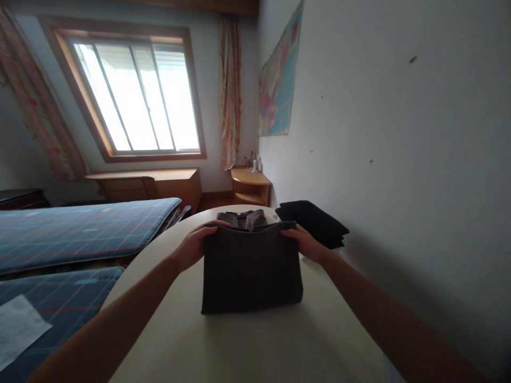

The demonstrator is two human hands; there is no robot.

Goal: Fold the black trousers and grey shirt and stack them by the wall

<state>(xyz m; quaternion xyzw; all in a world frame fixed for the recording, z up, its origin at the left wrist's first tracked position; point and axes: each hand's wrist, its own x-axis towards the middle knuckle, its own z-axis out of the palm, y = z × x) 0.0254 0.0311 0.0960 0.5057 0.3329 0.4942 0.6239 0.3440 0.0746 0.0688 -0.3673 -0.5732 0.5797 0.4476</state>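
A dark grey folded garment (252, 268), with a collar or neckline showing at its far end, is on the pale table (167, 319). My left hand (197, 242) grips the upper left corner of its folded layer, thumb on top. At the upper right corner my right hand (304, 242) pinches the same layer; its fingertips are partly hidden by the cloth. The gripped edge is raised a little in front of the neckline. Just beyond my right hand lies a stack of folded black cloth (313, 219).
Blue plaid mattresses (80, 231) stand left of the table, one with a white paper (19, 327) on it. The white wall (399, 186) runs close along the right. A wooden desk (175, 181) and corner shelf (251, 178) are at the back.
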